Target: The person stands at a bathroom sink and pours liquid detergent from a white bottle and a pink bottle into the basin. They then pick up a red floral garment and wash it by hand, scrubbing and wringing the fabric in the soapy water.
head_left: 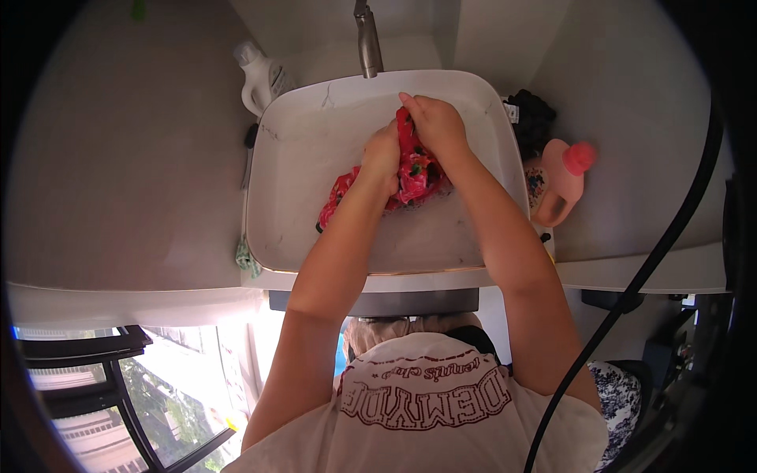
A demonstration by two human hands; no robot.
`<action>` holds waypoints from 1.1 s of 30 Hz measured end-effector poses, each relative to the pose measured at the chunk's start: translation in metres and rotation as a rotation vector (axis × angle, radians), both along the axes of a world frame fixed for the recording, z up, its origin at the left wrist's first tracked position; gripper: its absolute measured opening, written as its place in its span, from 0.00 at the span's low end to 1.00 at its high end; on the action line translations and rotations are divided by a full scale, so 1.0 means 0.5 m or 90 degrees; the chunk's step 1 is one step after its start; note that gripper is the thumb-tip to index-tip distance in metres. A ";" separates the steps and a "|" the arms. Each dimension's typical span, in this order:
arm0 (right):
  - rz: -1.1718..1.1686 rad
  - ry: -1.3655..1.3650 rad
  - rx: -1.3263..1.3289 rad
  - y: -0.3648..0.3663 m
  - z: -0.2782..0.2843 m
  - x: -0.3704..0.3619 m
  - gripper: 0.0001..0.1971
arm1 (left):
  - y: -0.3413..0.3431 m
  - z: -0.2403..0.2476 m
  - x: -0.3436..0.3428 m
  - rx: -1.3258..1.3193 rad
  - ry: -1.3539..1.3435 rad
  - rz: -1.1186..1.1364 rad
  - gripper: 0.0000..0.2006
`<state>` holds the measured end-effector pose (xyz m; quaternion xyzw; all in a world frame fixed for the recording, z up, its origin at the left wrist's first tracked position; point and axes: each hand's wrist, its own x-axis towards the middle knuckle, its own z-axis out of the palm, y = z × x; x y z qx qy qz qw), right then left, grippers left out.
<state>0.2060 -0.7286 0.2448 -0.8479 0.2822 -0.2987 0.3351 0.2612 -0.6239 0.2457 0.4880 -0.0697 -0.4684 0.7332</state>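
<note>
A wet-looking red floral cloth (pixel 418 177) is bunched in the white marbled sink (pixel 296 189); its exact kind is hard to make out. My left hand (pixel 383 154) is closed round the cloth near its middle. Just above and to the right, my right hand (pixel 435 124) grips the upper end, thumb pointing up and left. Between the two hands the cloth runs as a narrow upright strip. Its looser part spreads down and left behind my left wrist, resting low in the basin.
A metal faucet (pixel 368 43) hangs over the sink's far edge. White detergent bottle (pixel 260 83) stands at the far left. Along the right rim are a dark bundle (pixel 532 118) and a pink bottle (pixel 561 177). A black cable (pixel 658 260) crosses the right side.
</note>
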 end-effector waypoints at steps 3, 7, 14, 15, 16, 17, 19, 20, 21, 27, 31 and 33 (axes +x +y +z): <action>0.057 0.051 0.112 -0.023 -0.021 0.007 0.25 | 0.001 0.001 0.012 -0.040 0.046 0.044 0.18; 0.266 0.048 0.358 -0.078 -0.066 -0.030 0.22 | 0.015 0.026 0.050 -0.138 0.140 0.067 0.19; 0.252 -0.220 0.584 -0.081 -0.014 -0.043 0.15 | 0.005 -0.004 0.058 0.046 -0.270 0.004 0.17; 0.252 -0.284 0.594 -0.078 -0.013 -0.040 0.14 | 0.000 -0.011 0.055 0.114 -0.377 -0.017 0.17; 0.232 -0.295 0.590 -0.077 -0.011 -0.040 0.14 | -0.003 -0.020 0.049 0.064 -0.373 -0.072 0.15; 0.217 -0.304 0.589 -0.067 -0.001 -0.039 0.14 | -0.008 -0.032 0.051 0.055 -0.377 -0.029 0.14; 0.152 -0.262 0.434 -0.062 0.002 -0.035 0.16 | -0.019 -0.060 0.062 0.036 -0.383 0.057 0.13; 0.096 -0.213 0.282 -0.065 0.002 -0.035 0.17 | -0.021 -0.044 0.053 -0.035 -0.270 0.076 0.12; 0.041 -0.161 0.131 -0.067 0.003 -0.036 0.19 | -0.024 -0.039 0.047 -0.061 -0.217 0.097 0.12; 0.187 -0.150 -0.255 0.091 0.042 -0.027 0.18 | -0.002 -0.033 0.064 -0.130 0.108 0.145 0.14; 0.231 -0.095 -0.377 0.147 0.036 -0.013 0.17 | -0.001 -0.074 0.100 -0.121 0.184 0.064 0.18; 0.173 -0.075 -0.352 0.115 0.020 -0.003 0.18 | -0.005 -0.043 0.056 -0.043 0.083 0.072 0.14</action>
